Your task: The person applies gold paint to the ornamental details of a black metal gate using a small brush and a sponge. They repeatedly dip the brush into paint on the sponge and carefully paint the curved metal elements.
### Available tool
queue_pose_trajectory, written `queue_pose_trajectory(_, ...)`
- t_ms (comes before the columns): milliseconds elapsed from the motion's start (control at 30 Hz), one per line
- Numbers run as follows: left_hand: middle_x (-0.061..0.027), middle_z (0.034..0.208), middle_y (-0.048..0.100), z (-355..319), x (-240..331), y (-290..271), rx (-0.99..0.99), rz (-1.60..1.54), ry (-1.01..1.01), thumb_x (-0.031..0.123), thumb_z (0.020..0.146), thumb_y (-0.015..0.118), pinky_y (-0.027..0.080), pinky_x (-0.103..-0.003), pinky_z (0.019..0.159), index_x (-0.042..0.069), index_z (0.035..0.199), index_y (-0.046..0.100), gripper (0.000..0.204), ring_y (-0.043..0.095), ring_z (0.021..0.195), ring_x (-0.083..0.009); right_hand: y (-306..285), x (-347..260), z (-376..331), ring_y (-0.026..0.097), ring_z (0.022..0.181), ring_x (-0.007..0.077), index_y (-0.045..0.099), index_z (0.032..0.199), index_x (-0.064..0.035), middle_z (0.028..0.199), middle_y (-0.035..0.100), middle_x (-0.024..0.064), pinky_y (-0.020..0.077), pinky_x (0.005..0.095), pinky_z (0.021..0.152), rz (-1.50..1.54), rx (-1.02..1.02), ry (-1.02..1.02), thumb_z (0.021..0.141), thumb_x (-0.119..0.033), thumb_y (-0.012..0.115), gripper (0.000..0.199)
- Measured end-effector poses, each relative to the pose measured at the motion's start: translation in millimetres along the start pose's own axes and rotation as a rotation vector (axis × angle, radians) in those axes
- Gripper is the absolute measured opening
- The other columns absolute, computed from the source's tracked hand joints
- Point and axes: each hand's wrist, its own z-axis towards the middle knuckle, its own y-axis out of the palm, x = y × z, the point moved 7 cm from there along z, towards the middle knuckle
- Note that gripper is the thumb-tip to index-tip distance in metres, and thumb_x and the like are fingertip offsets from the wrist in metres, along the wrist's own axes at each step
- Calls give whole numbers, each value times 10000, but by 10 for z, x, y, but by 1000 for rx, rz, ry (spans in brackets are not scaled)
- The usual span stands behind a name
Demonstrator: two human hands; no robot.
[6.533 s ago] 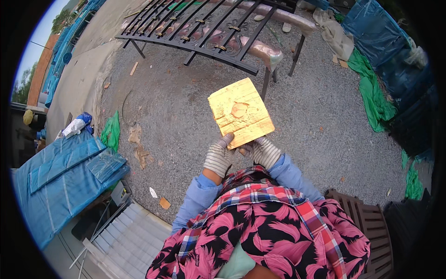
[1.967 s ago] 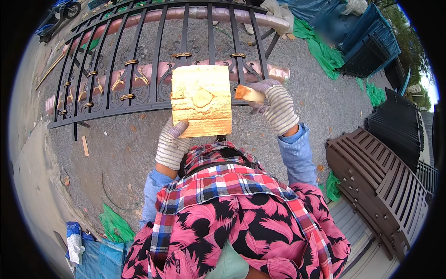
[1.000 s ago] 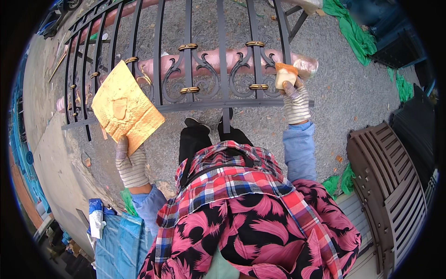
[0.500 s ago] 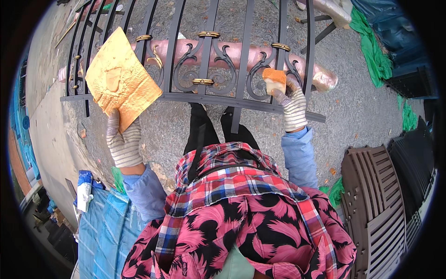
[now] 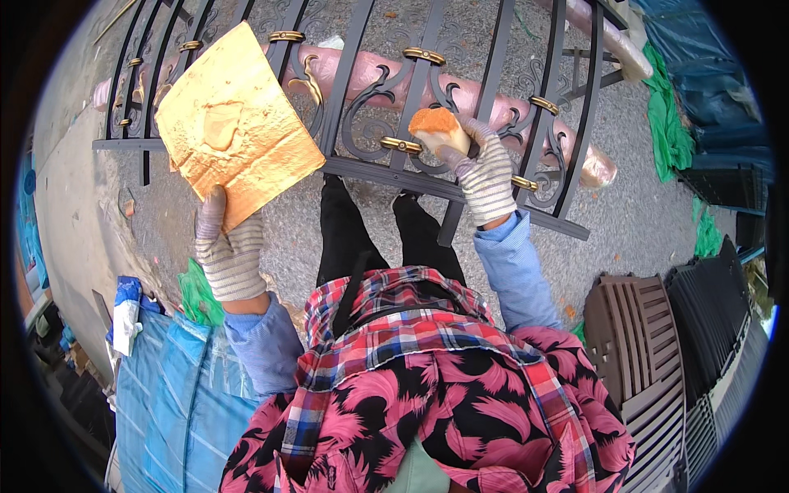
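Note:
My left hand (image 5: 230,253), in a striped knit glove, grips the lower corner of a square sheet coated in gold paint (image 5: 271,156), with a wet puddle of paint near its middle. In my gloved right hand (image 5: 486,174) is a sponge (image 5: 440,131), pale below and orange-gold on its upper face. The sponge is held over the dark metal railing (image 5: 394,176), close to a gold-coloured collar (image 5: 400,145) on one of its bars. Gold collars and scrollwork run along the railing; whether the sponge touches the metal I cannot tell.
Pink wrapped rolls (image 5: 378,80) lie under the railing. Stacked brown slatted panels (image 5: 637,329) and black panels (image 5: 711,304) stand at my right. Blue sheeting (image 5: 177,386) covers something at my left. Green netting (image 5: 670,115) lies at the far right.
My right hand has moved left with the sponge, toward the railing's middle. The gold-coated sheet sits slightly farther right and is turned a little. The whole view has shifted.

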Motion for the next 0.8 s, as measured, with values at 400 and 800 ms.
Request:
queue_pose_trajectory(400,-110,1178,477,954,287,90,-164,235,-122,122,752,614,333,-373,971,28,1233,382,542,449,1107,-233,759,198,474,557,830,280,583,947,-9,892,572,149,440,344,772,-403,185,-69,596,-92,727,388)
queue_pose_trajectory(800,-119,1179,468,1444,244,-84,-163,252,-233,103,742,615,349,-378,960,17,1244,358,571,461,1094,-237,1199,513,912,530,877,312,600,927,-85,917,570,124,430,390,785,-970,71,-50,595,-140,709,354)
